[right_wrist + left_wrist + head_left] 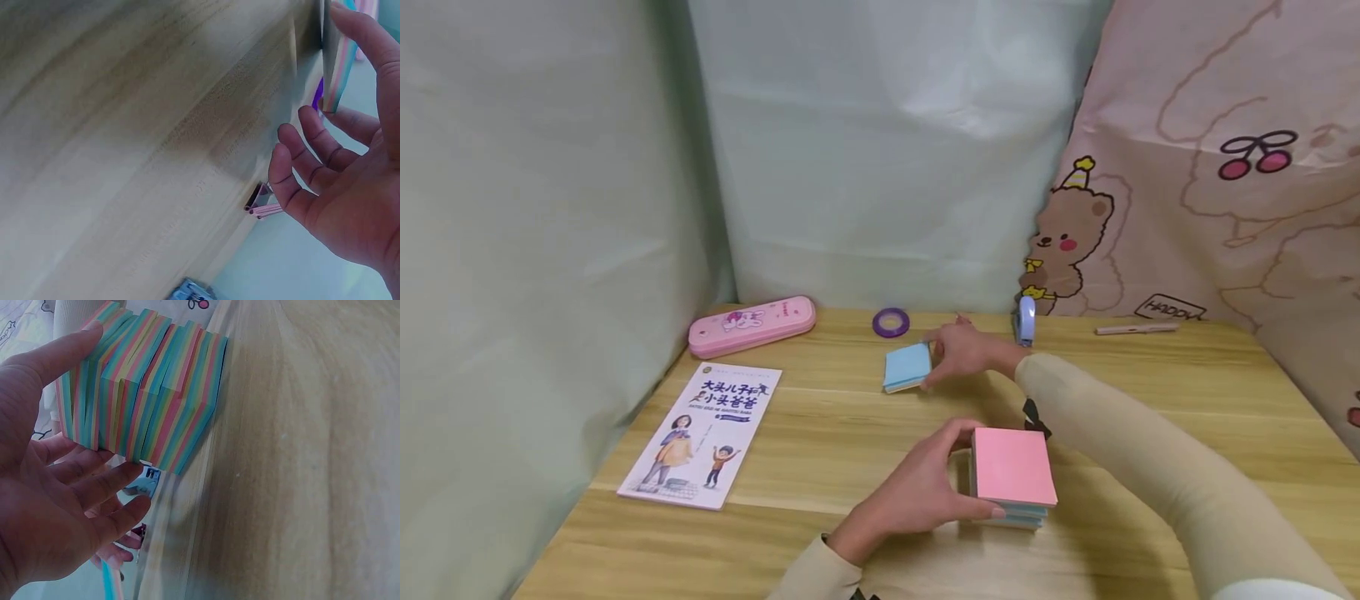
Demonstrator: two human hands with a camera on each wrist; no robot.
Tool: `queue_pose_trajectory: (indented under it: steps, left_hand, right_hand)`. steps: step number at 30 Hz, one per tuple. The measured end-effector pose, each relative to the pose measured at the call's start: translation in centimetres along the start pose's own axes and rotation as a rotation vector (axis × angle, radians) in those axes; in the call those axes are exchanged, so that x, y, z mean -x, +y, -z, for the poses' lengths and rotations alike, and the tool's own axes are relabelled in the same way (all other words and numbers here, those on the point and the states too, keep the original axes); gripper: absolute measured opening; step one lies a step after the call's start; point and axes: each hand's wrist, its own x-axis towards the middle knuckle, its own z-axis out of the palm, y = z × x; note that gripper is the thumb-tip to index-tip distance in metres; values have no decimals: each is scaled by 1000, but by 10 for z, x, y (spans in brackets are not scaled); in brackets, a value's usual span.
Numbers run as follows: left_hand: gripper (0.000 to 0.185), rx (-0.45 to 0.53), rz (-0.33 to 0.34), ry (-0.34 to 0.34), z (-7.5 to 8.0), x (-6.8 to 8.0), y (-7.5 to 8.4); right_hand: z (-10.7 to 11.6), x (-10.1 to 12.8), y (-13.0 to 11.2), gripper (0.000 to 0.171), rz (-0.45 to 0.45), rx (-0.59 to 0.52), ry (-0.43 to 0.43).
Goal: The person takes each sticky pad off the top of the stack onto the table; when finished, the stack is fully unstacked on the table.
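A thick stack of sticky note pads point(1013, 467), pink on top, stands near the front of the table. My left hand point(925, 487) grips it from the left side, thumb on the near side and fingers on the far side. Striped layers of the stack point(147, 394) show in the left wrist view. Farther back, my right hand point(968, 350) pinches a thin blue-topped sticky note pad point(907, 365) between thumb and index finger. In the right wrist view this pad point(340, 72) is seen edge-on, close over the wood, with the other fingers loosely curled.
At the left are a pink pencil case point(752, 326) and a white picture booklet point(702, 435). A purple tape roll point(891, 322) lies behind the blue pad. A small light-blue device point(1026, 322) stands behind the right forearm, and a pen point(1137, 329) lies at the back right.
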Motion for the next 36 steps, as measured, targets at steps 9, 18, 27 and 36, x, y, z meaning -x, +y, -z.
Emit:
queue_pose_trajectory:
  steps: [9, 18, 27, 36]
  left_hand:
    - [84, -27, -8, 10, -2, 0, 2]
    - [85, -28, 9, -3, -1, 0, 3]
    - [84, -41, -3, 3, 0, 0, 3]
    - [85, -46, -12, 8, -1, 1, 2]
  right_hand:
    - [-3, -6, -7, 87, -34, 120, -45]
    - [-11, -7, -13, 98, -59, 214, -18]
    - [-11, -5, -20, 94, -78, 228, -24]
    - [-2, -3, -20, 95, -41, 206, -33]
